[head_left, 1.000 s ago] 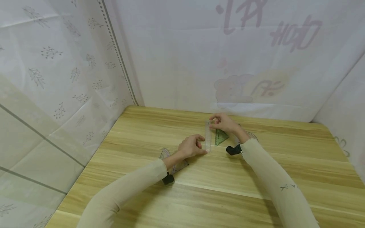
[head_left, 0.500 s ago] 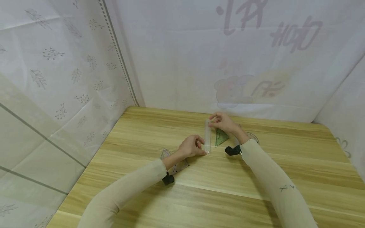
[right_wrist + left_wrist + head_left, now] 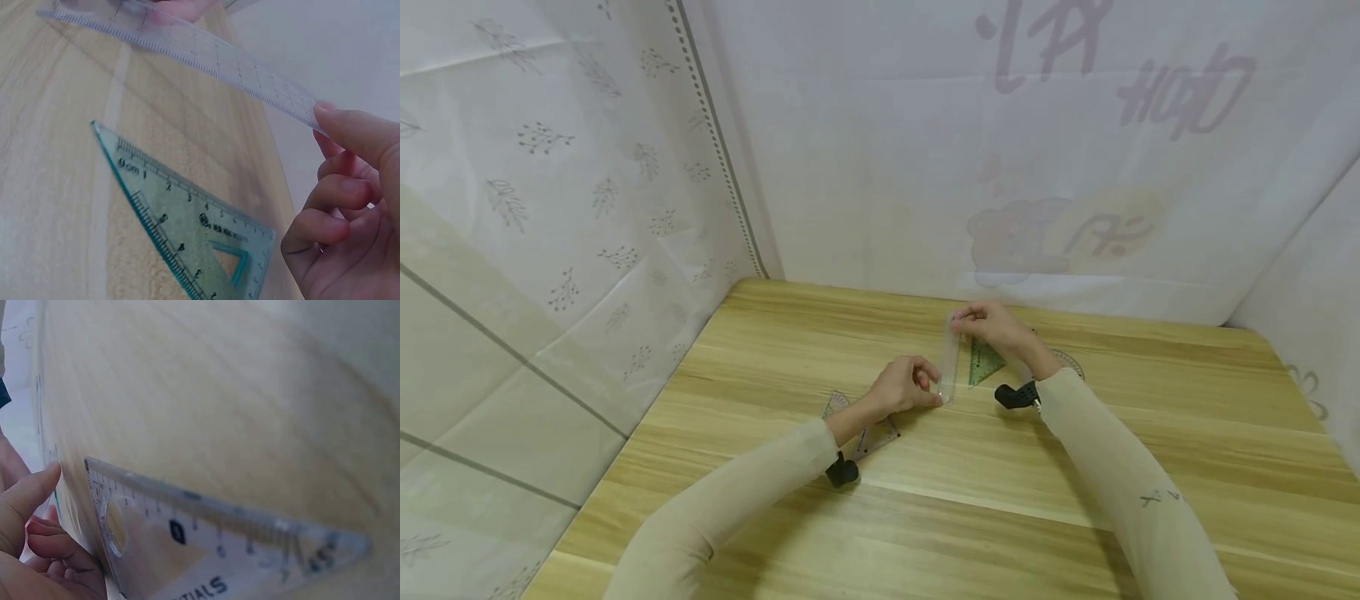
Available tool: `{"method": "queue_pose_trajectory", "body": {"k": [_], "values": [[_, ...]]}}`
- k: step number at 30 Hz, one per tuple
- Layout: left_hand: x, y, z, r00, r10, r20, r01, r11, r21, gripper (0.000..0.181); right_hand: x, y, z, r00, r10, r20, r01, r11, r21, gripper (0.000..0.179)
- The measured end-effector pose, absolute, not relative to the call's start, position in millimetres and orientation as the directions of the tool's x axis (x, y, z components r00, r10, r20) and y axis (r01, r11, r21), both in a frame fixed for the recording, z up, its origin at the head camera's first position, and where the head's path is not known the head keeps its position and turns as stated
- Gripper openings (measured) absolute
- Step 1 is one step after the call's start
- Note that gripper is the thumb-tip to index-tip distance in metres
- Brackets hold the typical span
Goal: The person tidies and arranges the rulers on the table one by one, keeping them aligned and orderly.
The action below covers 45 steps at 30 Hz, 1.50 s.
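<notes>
A clear straight ruler (image 3: 949,358) runs between my two hands in the head view. My right hand (image 3: 996,327) pinches its far end between thumb and fingers, and that end is raised off the table in the right wrist view, with the ruler's shadow beneath. At the near end, my left hand (image 3: 901,385) holds the ruler with its thumb at the corner and curled fingers along the side; the exact contact is partly hidden. A green set square (image 3: 194,219) lies flat under my right hand. Beside my left wrist lies a clear set square (image 3: 187,544) marked 45°.
A clear protractor (image 3: 835,404) shows behind my left wrist, and another protractor (image 3: 1067,362) lies partly hidden by my right wrist. The wooden table (image 3: 970,533) meets a hanging white printed cloth (image 3: 865,192) at its back edge.
The ruler's far end has risen and swung slightly to the right with my right hand. My left hand has stayed almost still at the near end.
</notes>
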State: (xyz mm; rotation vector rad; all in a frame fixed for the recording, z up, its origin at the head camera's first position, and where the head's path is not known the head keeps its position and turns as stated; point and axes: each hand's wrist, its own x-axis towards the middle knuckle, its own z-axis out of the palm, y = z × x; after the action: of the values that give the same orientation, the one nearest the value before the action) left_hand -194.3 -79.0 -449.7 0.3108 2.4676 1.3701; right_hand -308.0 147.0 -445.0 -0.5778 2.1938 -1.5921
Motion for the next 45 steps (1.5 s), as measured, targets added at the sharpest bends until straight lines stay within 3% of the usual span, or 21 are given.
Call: {"method": "queue_pose_trajectory", "body": {"k": [7,19,35,45], "values": [[-194,-79,-448,-0.922,0.346,-0.176,0.014,0.484,0.875,0.021,-308,152,-440,-0.843,-0.537,-0.030,-0.169,0.317,-0.933,0.029],[-193,-81,-450,-0.916,0.366,-0.163,0.019,0.448,0.894,0.019,-300,156,-431,-0.870,-0.492,0.036,-0.246,0.370,-0.896,0.029],[-192,-84,-446,-0.897,0.428,-0.108,0.092,0.421,0.902,0.009,-289,158,-422,-0.884,-0.468,-0.014,-0.103,0.225,-0.969,0.030],[-184,-90,-447,-0.901,0.426,-0.087,0.087,0.373,0.924,0.008,-280,160,-417,-0.876,-0.481,0.023,-0.109,0.153,-0.982,0.024]]}}
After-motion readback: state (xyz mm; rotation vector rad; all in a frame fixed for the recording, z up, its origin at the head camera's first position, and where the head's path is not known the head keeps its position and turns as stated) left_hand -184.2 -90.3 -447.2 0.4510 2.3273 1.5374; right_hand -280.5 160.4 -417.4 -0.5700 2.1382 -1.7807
